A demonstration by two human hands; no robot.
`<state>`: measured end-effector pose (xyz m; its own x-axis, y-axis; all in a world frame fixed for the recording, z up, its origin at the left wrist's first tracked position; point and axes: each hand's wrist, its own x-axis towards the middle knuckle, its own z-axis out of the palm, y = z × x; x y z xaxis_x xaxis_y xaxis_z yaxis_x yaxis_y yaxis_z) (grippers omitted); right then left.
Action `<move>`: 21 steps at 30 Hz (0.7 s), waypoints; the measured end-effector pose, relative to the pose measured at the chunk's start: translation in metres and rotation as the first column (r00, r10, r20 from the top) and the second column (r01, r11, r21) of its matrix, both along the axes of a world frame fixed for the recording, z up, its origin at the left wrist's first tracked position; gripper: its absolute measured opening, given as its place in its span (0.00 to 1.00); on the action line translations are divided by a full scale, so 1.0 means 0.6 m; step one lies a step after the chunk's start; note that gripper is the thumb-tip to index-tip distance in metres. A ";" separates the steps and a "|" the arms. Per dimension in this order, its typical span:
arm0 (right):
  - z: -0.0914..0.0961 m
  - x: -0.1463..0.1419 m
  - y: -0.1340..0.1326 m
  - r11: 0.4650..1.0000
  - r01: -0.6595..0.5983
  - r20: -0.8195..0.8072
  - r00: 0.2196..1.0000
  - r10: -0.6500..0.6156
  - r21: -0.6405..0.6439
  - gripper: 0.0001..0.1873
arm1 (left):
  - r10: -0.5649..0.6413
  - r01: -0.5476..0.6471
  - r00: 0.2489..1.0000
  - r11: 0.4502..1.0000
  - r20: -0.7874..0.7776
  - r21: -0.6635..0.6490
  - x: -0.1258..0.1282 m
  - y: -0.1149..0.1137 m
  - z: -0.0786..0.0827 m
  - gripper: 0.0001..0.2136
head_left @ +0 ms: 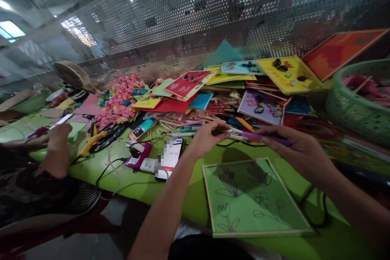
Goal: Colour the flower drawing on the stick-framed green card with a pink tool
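A purple marker lies across the fingers of my right hand, which is closed around its barrel. My left hand pinches at the pale end of the same marker, fingertips pressed together; whether that end is a cap I cannot make out. Below both hands, a green card in a thin wooden frame rests on the table. Dark line drawings of flowers cover it, and shadows of my hands fall on its upper part.
Framed colored cards and sticks pile up behind my hands. A green basket stands right. Phones, a purple charger with cables, yellow-handled pliers and pink folded pieces lie left. Another person's hand is farther left.
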<state>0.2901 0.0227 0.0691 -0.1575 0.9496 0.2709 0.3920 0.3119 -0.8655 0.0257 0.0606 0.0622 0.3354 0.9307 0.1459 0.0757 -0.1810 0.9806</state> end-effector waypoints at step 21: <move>-0.002 -0.008 -0.003 0.999 0.051 0.026 0.998 -0.050 -0.019 0.27 | 0.166 0.102 0.861 0.870 0.481 -0.483 0.062 -0.022 -0.014 0.24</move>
